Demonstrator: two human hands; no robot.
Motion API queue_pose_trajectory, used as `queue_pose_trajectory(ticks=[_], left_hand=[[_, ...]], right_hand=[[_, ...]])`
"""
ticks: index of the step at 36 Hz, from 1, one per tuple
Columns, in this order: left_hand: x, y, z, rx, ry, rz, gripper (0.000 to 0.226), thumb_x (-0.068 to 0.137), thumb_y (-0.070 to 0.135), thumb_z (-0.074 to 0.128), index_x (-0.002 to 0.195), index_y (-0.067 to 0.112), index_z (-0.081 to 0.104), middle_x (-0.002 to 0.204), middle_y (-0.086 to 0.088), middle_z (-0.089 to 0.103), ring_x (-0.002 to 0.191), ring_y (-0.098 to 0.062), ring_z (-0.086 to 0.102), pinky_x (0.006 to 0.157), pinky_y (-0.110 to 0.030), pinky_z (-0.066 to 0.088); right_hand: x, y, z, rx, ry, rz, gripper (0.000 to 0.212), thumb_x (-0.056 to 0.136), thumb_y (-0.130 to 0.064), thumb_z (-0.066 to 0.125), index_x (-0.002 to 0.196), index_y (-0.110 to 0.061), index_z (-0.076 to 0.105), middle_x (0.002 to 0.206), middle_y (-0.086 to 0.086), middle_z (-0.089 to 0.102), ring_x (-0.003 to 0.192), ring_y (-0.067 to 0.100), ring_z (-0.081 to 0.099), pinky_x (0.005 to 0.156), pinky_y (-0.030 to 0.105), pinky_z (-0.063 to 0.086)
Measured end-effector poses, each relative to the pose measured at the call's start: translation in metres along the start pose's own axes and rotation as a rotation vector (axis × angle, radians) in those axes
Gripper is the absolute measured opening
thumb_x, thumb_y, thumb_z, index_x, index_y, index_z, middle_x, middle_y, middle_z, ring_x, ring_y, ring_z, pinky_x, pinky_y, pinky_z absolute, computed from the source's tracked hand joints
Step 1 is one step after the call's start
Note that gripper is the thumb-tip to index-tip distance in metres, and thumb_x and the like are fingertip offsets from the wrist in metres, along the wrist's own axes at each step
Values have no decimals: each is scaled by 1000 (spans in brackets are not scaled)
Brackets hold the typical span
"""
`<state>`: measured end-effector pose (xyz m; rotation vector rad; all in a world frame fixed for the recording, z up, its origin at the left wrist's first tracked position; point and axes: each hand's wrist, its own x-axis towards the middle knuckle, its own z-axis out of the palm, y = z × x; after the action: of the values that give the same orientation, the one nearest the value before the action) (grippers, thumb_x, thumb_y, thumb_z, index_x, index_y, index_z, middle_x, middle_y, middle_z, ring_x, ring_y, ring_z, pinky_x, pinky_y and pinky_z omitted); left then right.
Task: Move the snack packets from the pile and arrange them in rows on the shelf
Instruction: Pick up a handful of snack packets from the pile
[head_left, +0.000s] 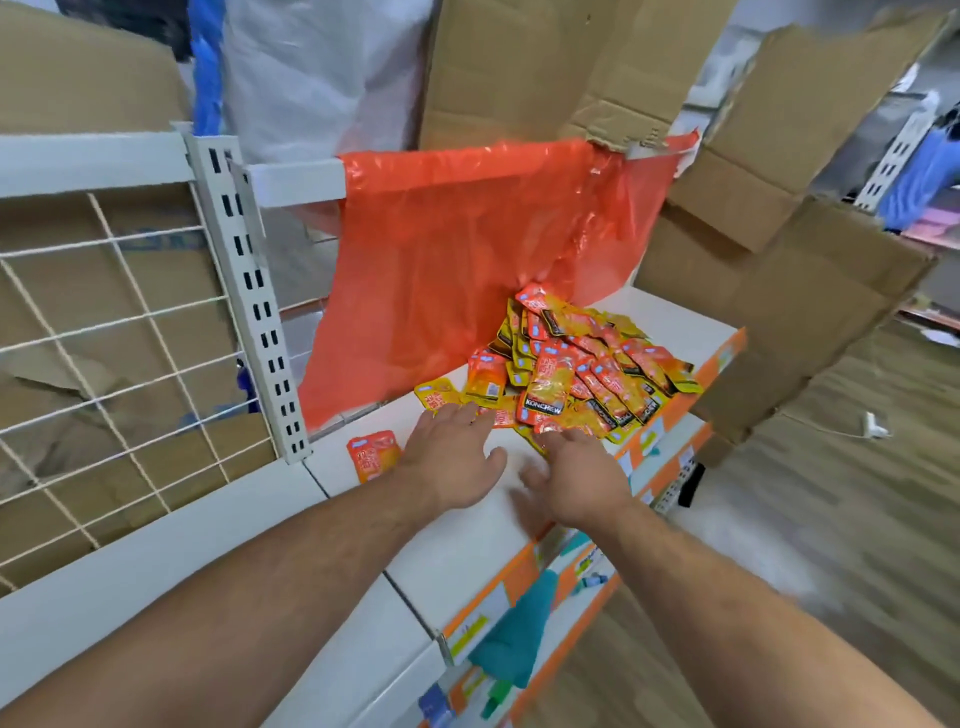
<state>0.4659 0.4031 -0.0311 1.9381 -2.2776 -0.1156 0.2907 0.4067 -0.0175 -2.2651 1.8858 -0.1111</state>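
I see both forearms stretched over white shelf (457, 551). Left hand (451, 454): fingers straight, slightly spread, tips resting on packets at near edge of pile (587, 364); no grasp. Right hand (576, 475): blurred, fingers extended, thumb apart, tips touching same edge. Single packet (374, 456) flat on shelf, left of left hand, apart from pile. Pile sits by shelf's front edge; one packet reads "KONCHEW", other print illegible. Orange plastic bag (457, 260) hangs behind pile; cardboard (779, 291) beyond.

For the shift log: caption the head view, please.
Open left hand and right hand reach across the shelf to the packet pile; a lone packet lies apart, orange bag behind.
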Motion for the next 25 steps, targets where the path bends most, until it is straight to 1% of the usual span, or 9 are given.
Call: queue_pose_trajectory(ticks=[2, 6, 9, 11, 17, 19, 21, 23, 25], left_hand=[[17, 8, 6, -18, 1, 2, 59, 97, 51, 39, 150, 24, 36, 155, -4, 36, 142, -26, 30, 116, -43, 24], [48, 26, 21, -28, 1, -6, 60, 98, 50, 39, 152, 26, 33, 159, -6, 31, 145, -26, 27, 118, -45, 21], [71, 38, 32, -47, 6, -48, 59, 98, 46, 40, 153, 25, 33, 157, -5, 35, 143, -28, 31, 117, -44, 24], [84, 43, 39, -56, -4, -72, 58, 97, 41, 42, 152, 25, 34, 156, -3, 37, 142, -27, 33, 117, -41, 26], [118, 64, 38, -122, -8, -175, 56, 95, 21, 48, 150, 20, 39, 155, -5, 39, 141, -26, 35, 117, -37, 29], [126, 71, 39, -157, 15, -222, 53, 92, 17, 51, 145, 18, 47, 147, -6, 48, 137, -26, 41, 112, -36, 36], [133, 75, 40, -203, 62, -265, 45, 90, 14, 51, 136, 17, 55, 136, -6, 57, 129, -28, 49, 103, -38, 44], [136, 80, 40, -248, 97, -310, 44, 92, 14, 52, 135, 18, 57, 134, -5, 59, 124, -27, 53, 99, -38, 47], [140, 83, 41, -285, 92, -360, 45, 93, 16, 54, 138, 21, 55, 136, -3, 59, 124, -26, 54, 98, -35, 47]], right_hand=[[11, 14, 0, 2, 6, 14, 48, 92, -50, 54, 129, -19, 54, 121, 8, 54, 118, 29, 52, 91, 39, 50], [38, 46, 0, -20, 38, 1, 42, 94, -52, 50, 118, -18, 58, 115, 8, 58, 109, 29, 56, 85, 37, 49], [59, 68, 1, -20, 19, -39, 43, 95, -55, 48, 108, -16, 57, 107, 8, 62, 97, 30, 61, 75, 37, 50], [70, 81, 0, -22, 10, -90, 39, 95, -51, 50, 106, -15, 57, 107, 8, 62, 97, 29, 61, 73, 35, 46], [105, 115, -8, -23, -33, -286, 39, 91, -46, 57, 115, -15, 58, 114, 7, 53, 108, 29, 55, 85, 37, 48], [114, 124, -10, -23, -50, -352, 43, 90, -45, 59, 121, -15, 57, 118, 6, 52, 112, 30, 53, 89, 37, 47], [122, 130, -10, -28, -65, -411, 52, 89, -47, 60, 130, -17, 55, 126, 5, 51, 118, 29, 51, 93, 36, 47], [128, 133, -9, -44, -90, -453, 59, 89, -50, 59, 139, -18, 50, 135, 3, 47, 123, 28, 48, 97, 37, 48], [133, 135, -8, -46, -107, -487, 63, 90, -50, 59, 143, -19, 46, 139, 3, 46, 125, 27, 47, 98, 37, 47]])
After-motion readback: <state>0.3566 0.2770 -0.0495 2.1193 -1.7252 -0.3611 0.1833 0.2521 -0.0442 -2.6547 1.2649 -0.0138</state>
